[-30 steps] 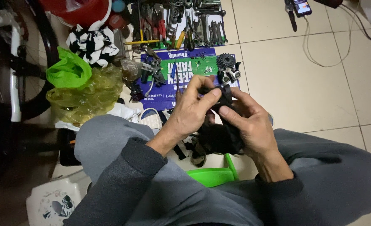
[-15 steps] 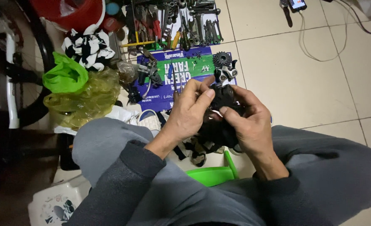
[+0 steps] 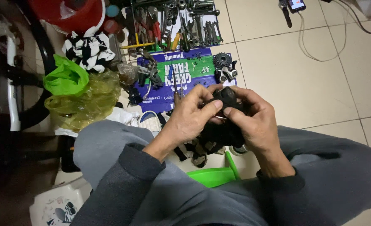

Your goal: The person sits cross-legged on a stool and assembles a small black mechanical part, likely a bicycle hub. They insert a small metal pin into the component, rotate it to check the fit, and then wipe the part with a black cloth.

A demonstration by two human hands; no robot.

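Since the earlier frame the hands have been drawn slightly lower and closer together. Going left to right: left hand (image 3: 191,119) is clenched on the near side of a black part (image 3: 225,117), held above the lap; the part lies between both hands, its long axis running toward the body; right hand (image 3: 256,121) is gripped over its far side, equally close. A blue-green card (image 3: 185,73) lies beyond.

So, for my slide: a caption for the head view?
Both hands, left hand and right hand, grip a black part above scattered tools.
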